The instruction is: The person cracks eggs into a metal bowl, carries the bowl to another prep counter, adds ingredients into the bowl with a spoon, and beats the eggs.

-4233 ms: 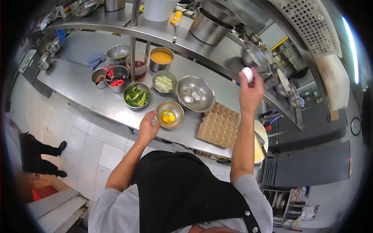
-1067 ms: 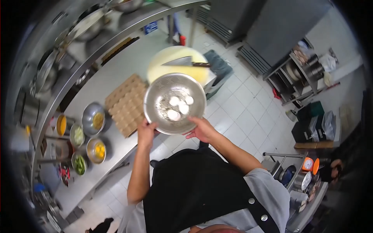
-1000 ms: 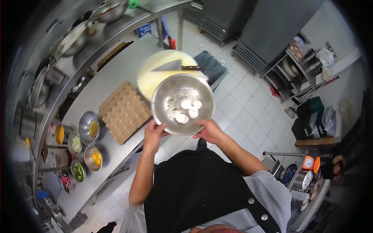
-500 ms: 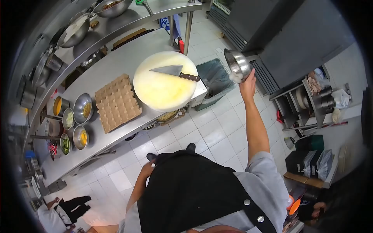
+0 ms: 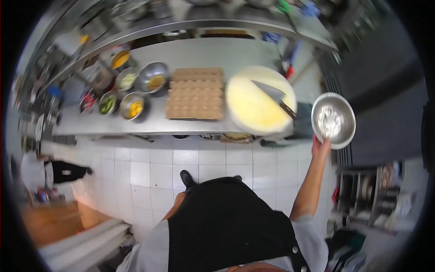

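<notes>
My right hand [image 5: 321,147] grips the near rim of a metal bowl [image 5: 340,119], its shiny inside facing up, off the right end of the counter. Beside the black apron hangs my left hand [image 5: 180,198], its fingers mostly hidden. A knife [image 5: 274,93] with a dark handle lies on the round, yellowish cutting board [image 5: 253,106]. Left of the board is a cardboard egg tray [image 5: 195,94]. Further left, a bowl of yolks [image 5: 135,108], a larger bowl [image 5: 153,77] and a bowl of green pieces [image 5: 108,103] stand on the counter.
The steel counter [image 5: 199,52] runs across the view, under a shelf [image 5: 181,26] with more bowls. A dark green bin [image 5: 304,123] stands by its right end. Another person [image 5: 36,171] is at the far left. A metal rack [image 5: 362,192] stands at the lower right.
The view has turned, so the counter now lies level across it. The bowl in my right hand was tilted with something whitish at its rim; now its opening faces up.
</notes>
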{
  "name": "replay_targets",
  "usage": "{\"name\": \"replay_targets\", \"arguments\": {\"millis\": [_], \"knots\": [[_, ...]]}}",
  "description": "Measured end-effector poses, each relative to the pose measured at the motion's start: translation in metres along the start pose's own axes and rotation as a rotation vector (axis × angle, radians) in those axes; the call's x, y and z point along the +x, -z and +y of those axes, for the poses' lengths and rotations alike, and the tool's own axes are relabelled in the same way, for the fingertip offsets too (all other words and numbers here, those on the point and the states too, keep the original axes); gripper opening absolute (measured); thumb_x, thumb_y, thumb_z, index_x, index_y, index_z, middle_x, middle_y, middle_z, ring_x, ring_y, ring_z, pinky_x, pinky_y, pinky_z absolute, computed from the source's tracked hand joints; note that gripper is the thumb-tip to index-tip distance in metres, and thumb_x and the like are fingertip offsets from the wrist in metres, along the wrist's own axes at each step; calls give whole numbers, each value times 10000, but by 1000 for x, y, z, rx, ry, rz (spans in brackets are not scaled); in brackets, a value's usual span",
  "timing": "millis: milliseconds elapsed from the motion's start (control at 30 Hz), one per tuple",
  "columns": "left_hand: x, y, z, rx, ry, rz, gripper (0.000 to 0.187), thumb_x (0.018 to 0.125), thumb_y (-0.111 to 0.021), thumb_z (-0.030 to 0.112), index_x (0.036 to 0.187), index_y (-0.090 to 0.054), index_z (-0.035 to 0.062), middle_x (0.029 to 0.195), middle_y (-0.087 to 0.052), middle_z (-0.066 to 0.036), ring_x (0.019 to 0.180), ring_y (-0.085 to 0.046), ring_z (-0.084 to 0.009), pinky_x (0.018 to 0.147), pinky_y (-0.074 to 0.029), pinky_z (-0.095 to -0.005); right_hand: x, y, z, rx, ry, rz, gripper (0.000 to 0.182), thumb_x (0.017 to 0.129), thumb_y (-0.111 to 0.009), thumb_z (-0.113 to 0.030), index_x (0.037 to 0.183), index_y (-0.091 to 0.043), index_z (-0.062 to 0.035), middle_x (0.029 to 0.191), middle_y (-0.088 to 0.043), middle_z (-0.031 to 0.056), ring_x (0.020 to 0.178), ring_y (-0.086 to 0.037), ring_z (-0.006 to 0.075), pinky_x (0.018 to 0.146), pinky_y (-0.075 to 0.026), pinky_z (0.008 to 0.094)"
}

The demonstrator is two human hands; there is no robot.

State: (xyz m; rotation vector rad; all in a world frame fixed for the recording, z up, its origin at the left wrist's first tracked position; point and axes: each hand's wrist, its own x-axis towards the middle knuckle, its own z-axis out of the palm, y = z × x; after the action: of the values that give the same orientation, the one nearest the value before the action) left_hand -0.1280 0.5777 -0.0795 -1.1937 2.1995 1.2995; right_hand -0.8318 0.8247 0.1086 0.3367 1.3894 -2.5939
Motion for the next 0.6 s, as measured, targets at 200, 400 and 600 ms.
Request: {"name": "replay_targets", "arguments": {"millis": [200,400,600], "knots": [[0,17,-53,93,40,67,366,910,-620,363,1133,-700,84,1038,-709,-248,1044,-691,-362,904,-530,-460,-189,-104,96,-338,-360,-419,473,871,-562,-77,1327,-498,27,1301,-580,178,1132,-624,332,849,-577,522],[33,-14,-199,-262,-213,143,478,843,-673,401,1166,-710,51,1118,-732,-176,1046,-671,-413,917,-528,-436,-290,-320,253,-537,-647,-730,516,896,-616,-156,1344,-450,39,1315,-547,197,1157,-597,362,853,-568,587],[-58,105,-161,-285,-107,-12,506,781,-676,398,1146,-718,51,1098,-713,-245,1044,-675,-412,913,-526,-464,-309,-482,388,-687,-689,-867,498,922,-602,-226,1303,-460,61,1070,-645,237,893,-686,338,665,-625,425]]}}
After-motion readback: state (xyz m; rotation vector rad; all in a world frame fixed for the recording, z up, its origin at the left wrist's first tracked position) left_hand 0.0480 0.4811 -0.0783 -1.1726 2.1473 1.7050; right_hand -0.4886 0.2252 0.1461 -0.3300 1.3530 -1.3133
